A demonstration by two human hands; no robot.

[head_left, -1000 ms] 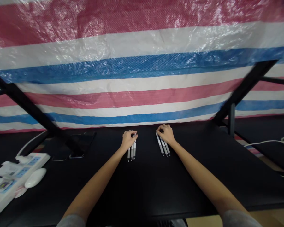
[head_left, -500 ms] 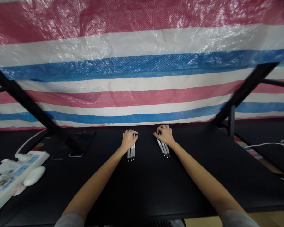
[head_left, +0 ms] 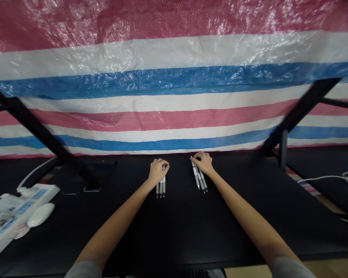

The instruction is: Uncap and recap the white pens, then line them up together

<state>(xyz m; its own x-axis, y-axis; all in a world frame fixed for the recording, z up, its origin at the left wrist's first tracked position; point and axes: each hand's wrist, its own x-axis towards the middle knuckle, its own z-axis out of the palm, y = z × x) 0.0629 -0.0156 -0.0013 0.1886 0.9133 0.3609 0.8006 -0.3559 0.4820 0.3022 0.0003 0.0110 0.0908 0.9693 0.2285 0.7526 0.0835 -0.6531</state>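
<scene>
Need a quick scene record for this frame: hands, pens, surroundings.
left hand: over the upper ends of three pens
right hand: on the upper ends of three other pens
surface: black table
nearby: white power strip, white computer mouse, dark phone
backdrop: striped tarp

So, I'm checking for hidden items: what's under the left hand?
The left hand rests over the upper ends of three white-and-grey pens; their tips show below it, but the covered ends cannot be seen.
</scene>
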